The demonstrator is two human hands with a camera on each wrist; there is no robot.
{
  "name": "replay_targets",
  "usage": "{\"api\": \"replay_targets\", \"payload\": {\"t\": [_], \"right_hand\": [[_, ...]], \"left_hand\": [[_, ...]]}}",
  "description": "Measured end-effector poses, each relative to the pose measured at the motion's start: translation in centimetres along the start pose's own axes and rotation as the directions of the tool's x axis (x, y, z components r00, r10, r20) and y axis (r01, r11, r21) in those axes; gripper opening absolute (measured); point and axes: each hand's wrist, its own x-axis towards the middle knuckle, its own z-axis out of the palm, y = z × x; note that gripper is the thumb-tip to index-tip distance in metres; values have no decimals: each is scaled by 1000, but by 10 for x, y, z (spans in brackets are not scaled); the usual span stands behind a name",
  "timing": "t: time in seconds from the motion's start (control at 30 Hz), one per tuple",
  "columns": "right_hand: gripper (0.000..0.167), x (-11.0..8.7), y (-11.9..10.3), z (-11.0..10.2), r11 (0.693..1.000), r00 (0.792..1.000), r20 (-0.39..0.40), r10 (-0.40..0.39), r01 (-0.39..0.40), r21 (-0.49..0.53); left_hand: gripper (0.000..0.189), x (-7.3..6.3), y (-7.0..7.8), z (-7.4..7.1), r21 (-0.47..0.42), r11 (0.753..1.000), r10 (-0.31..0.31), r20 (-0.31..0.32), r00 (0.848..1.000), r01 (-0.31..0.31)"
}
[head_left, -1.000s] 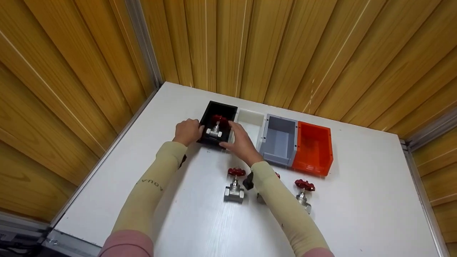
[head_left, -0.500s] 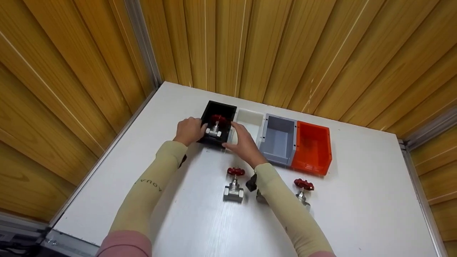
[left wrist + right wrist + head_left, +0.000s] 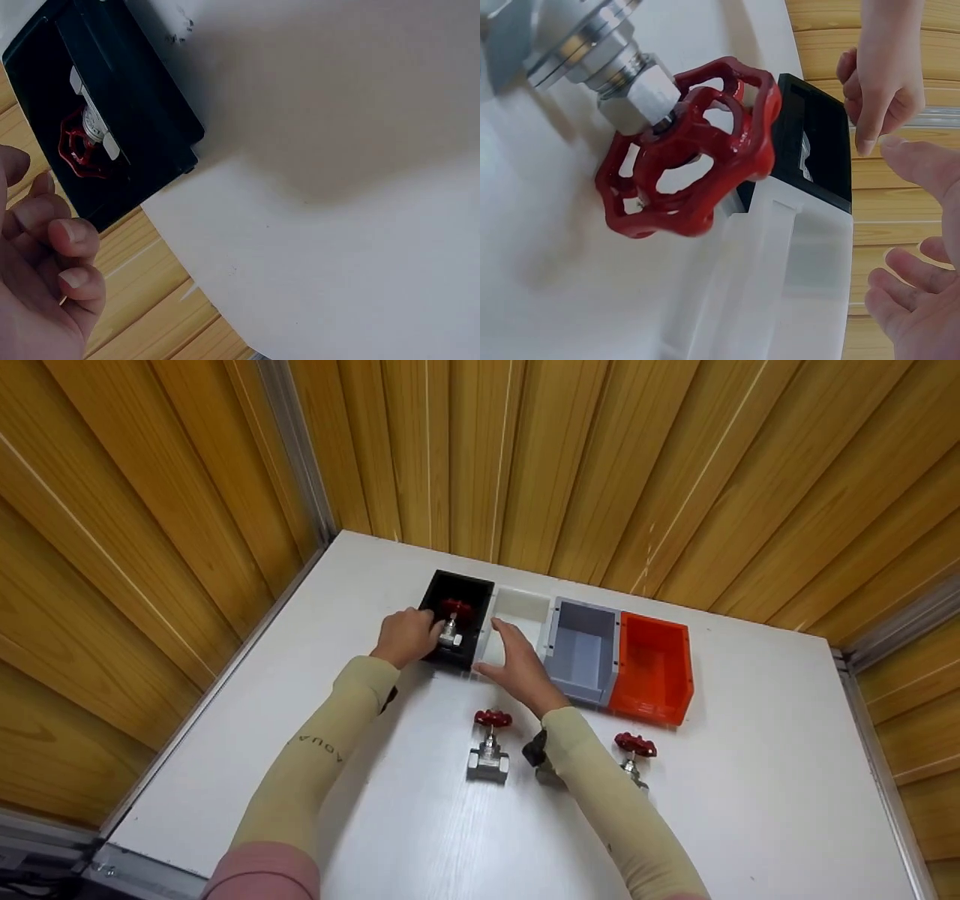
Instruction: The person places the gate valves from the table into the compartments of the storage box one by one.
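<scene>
A gate valve with a red handwheel (image 3: 450,634) lies in the black bin (image 3: 142,82). My left hand (image 3: 407,637) is over that bin's left edge, its thumb in front of the valve. In the left wrist view its fingers (image 3: 75,232) curl loosely and hold nothing. My right hand (image 3: 519,664) hovers over the white bin (image 3: 523,598), thumb and fingers spread apart around nothing. Nearer the body, another valve (image 3: 488,757) stands on the table. One valve (image 3: 547,772) is mostly hidden by the right forearm, and a further valve (image 3: 634,757) is partly covered by it.
Right of the white bin, a grey bin (image 3: 581,652) and an orange bin (image 3: 652,675) continue the row. The white table (image 3: 397,825) meets wood-grain walls (image 3: 480,457) at the back and sides. A red handwheel (image 3: 690,157) looms close in the right wrist view.
My left hand has shifted right, covering part of the valve in the black bin. The right hand has drawn slightly right, away from the black bin. The valves stay put.
</scene>
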Motion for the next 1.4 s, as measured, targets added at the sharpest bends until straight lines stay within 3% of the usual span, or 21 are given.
{"api": "replay_targets", "payload": {"t": [0.47,0.7,0.9,1.4], "right_hand": [[81,-12,6,-1,1000,1000,-9,4,-4,-28],[81,-17,9,-1,998,999,18,43,-43,-39],[79,-21,11,-1,999,1000,8,27,-27,-45],[78,-31,16,-4,999,999,26,37,-37,5]], "left_hand": [[36,3,17,6,-31,999,16,89,996,-13],[43,2,23,9,-24,999,29,110,994,-26],[55,2,27,12,1,997,71,98,993,-71],[52,5,40,13,0,996,86,133,987,-86]]}}
